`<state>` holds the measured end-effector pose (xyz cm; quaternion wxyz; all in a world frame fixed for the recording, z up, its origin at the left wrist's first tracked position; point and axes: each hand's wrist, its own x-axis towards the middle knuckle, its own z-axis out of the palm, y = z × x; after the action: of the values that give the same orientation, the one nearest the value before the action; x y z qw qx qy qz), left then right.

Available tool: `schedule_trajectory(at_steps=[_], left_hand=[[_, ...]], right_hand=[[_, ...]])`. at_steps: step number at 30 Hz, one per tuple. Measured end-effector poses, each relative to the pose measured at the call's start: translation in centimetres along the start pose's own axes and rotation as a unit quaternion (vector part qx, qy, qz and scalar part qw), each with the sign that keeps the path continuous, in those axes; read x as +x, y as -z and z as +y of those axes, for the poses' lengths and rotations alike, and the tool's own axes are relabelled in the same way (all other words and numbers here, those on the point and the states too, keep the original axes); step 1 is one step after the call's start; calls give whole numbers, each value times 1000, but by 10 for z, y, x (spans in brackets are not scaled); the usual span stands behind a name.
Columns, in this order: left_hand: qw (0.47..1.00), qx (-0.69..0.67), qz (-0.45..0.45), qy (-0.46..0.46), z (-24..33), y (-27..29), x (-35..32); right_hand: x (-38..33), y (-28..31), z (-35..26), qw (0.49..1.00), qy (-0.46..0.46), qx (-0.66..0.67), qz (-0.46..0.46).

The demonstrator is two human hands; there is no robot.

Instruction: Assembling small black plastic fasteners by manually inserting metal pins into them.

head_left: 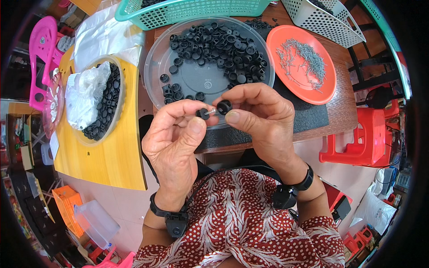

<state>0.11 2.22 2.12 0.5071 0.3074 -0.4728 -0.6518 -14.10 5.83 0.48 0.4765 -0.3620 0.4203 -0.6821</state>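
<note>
In front of the clear round tub (192,77), my two hands meet with fingertips pinched. My left hand (170,136) grips a small black round plastic piece (202,113) between thumb and fingers. A black plastic cap (224,106) is pinched by the thumb and fingers of my right hand (266,118). Between the two pieces shows a short silver metal part (211,111); whether it is a screw or a spring, I cannot tell. Many black caps (214,47) lie heaped in the tub. To its right, an orange plate (330,85) bears a pile of thin silver screws or pins (308,58).
A teal basket (178,18) and a white perforated basket (319,22) stand at the back. On the yellow table (116,161) at left sits another tub of black pieces (100,127) with a plastic bag (85,100). Red stools (357,143) stand at right.
</note>
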Motion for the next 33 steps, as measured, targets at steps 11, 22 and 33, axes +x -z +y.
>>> schedule_trajectory(at_steps=[11, 22, 33], left_hand=[[997, 76, 17, -11, 5, -1, -3], [991, 126, 25, -24, 8, -7, -3], [981, 179, 40, -57, 2, -8, -4]], right_hand=[[4, 4, -8, 984, -103, 140, -35], [3, 2, -4, 988, -81, 127, -28], [3, 2, -1, 988, -79, 127, -34]])
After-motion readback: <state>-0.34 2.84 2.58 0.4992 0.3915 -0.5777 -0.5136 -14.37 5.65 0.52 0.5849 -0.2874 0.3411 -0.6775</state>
